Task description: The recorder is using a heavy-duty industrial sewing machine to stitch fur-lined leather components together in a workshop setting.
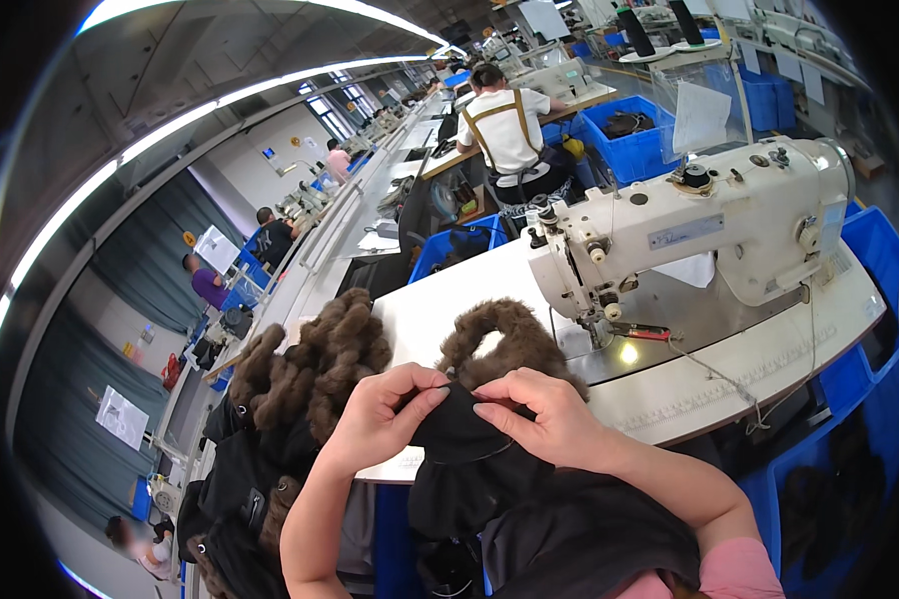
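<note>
Black fabric (459,429) hangs between my two hands over the front edge of the sewing table. My left hand (385,409) pinches its upper left edge between thumb and fingers. On the other side, my right hand (539,414) pinches the same piece close by. Just beyond my fingers, a loop of brown fur trim (504,344) lies on the white tabletop. The white sewing machine (669,225) stands to the right of the fur, its needle area apart from my hands. More black cloth covers my lap below.
Several brown fur strips (320,364) and black garments (235,479) are heaped at the left. Red-handled thread snips (639,330) lie beside the machine. Blue bins (629,140) stand beyond it and at the right. A co-worker in a white shirt (504,135) sits ahead.
</note>
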`<action>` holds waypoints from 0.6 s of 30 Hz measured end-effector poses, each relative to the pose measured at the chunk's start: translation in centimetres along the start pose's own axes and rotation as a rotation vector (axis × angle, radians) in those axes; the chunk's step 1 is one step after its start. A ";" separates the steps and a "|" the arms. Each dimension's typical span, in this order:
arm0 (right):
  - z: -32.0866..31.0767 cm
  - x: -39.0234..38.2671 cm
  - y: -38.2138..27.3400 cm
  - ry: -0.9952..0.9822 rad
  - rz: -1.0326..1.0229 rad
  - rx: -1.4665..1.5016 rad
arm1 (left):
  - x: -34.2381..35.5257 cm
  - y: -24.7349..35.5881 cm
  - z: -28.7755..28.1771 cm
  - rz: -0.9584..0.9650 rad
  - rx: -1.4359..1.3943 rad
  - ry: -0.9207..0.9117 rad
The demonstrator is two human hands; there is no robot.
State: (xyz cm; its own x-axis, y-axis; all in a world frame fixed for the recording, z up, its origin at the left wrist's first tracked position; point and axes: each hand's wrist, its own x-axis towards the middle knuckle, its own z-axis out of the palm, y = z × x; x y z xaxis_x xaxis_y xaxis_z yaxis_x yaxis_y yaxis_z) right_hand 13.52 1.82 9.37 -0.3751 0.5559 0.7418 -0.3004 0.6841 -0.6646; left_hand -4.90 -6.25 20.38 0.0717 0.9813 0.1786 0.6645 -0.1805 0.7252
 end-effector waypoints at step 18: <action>-0.9 2.7 -0.3 -0.080 -0.114 -0.117 | -0.1 0.2 0.3 0.080 0.027 0.010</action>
State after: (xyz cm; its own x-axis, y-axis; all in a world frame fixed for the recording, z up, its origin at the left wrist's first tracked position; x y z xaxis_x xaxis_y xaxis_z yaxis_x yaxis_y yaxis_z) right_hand 13.41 3.52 11.63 -0.4146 0.4355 0.7990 -0.2424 0.7935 -0.5582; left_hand -4.57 -6.34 20.26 0.1182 0.9629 0.2425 0.6769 -0.2568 0.6898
